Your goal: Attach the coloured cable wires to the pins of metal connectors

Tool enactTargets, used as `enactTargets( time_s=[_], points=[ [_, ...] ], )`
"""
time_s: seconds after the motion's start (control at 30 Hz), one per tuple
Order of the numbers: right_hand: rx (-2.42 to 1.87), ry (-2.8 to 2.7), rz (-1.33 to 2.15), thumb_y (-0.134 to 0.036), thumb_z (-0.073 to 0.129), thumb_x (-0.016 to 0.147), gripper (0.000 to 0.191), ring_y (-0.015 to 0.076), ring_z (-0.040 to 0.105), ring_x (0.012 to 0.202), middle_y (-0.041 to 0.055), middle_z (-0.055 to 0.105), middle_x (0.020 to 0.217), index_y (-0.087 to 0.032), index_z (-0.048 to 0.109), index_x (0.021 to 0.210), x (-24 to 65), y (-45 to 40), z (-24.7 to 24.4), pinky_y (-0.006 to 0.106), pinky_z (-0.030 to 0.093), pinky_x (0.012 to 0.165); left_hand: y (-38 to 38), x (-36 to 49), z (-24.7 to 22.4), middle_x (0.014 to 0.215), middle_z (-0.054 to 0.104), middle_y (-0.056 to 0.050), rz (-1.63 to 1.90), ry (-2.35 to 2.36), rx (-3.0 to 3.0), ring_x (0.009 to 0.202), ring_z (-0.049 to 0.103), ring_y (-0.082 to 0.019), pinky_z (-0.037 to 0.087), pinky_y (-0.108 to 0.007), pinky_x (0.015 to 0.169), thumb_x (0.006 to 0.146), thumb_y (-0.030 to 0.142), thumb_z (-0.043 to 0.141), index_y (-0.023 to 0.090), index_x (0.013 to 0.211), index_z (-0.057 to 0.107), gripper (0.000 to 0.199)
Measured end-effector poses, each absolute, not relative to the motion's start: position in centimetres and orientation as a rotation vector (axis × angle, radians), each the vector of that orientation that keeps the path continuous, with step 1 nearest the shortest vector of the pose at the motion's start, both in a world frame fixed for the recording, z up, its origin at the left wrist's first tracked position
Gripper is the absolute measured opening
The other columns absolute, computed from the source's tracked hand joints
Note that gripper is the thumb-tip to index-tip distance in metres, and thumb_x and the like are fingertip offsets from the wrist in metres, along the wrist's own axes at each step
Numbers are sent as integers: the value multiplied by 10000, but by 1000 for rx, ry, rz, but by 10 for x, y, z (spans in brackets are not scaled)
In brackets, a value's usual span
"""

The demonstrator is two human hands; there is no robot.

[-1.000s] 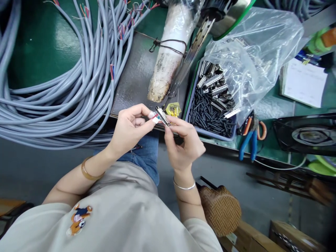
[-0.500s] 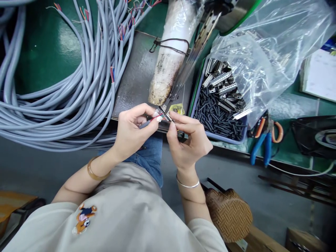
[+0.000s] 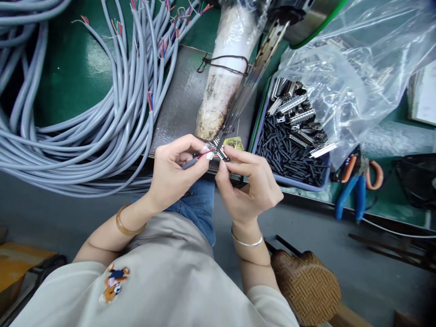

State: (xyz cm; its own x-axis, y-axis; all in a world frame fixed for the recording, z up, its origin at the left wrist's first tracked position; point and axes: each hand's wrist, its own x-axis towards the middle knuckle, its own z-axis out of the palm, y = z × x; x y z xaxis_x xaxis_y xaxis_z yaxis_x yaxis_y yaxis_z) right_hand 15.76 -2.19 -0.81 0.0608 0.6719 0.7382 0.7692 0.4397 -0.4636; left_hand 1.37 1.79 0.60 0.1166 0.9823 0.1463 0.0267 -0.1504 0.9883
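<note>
My left hand [image 3: 175, 172] pinches the end of a grey cable [image 3: 189, 164] whose thin coloured wires fan out past the fingertips. White covering shows on its fingertips. Between thumb and fingers, my right hand [image 3: 250, 181] grips one end of a small metal multi-pin connector [image 3: 225, 157]. The wire ends reach the connector's row of pins; which pins they touch is too small to tell. Just above, the dark tip of a soldering iron [image 3: 235, 111] comes down to the connector. A plastic-wrapped white tube [image 3: 223, 68], stained at its lower end, slants beside the iron.
A large bundle of grey cables [image 3: 116, 122] fills the left of the green bench. To the right, a blue tray [image 3: 296, 182] holds connectors [image 3: 296, 106] and short black sleeves [image 3: 279, 145] under a clear plastic bag [image 3: 361, 86]. Pliers [image 3: 354, 190] lie at the bench edge.
The whole view has shifted slightly, so the bench things appear a little farther right. Both hands keep their grips at the iron's tip, with little other visible movement.
</note>
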Motion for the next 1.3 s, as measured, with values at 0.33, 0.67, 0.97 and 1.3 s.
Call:
enactTargets(
  time_s=[0.33,0.67,0.97,1.3],
  points=[
    [-1283,-1736,-220,-60,750,842,214,126,784,841,49,822,1004,-210,598,858,159,-29,-11,206,621,756,13,11,-1,758,655,18,1130,1064,1274,476,396,-1,309,-141,427,790,168,740,143,828,653,98],
    [-1282,-1584,95,-57,702,872,182,145,769,906,4,797,969,-223,629,884,157,-31,-10,291,636,803,6,4,-3,568,539,51,1126,1060,1350,426,404,-32,295,-192,420,863,223,717,152,844,682,81],
    [-1276,-1625,41,-54,711,866,186,143,766,899,21,802,1007,-222,638,899,158,-29,-13,293,630,796,9,7,-7,660,666,19,1246,1157,1571,495,482,-38,394,-182,501,811,154,713,147,816,714,9],
    [-1270,-1607,100,-60,709,868,184,146,762,904,3,795,992,-227,636,890,160,-24,-13,306,627,815,21,6,3,562,585,43,1091,1037,1139,383,431,-26,323,-156,359,762,212,776,160,757,652,134]
  ],
)
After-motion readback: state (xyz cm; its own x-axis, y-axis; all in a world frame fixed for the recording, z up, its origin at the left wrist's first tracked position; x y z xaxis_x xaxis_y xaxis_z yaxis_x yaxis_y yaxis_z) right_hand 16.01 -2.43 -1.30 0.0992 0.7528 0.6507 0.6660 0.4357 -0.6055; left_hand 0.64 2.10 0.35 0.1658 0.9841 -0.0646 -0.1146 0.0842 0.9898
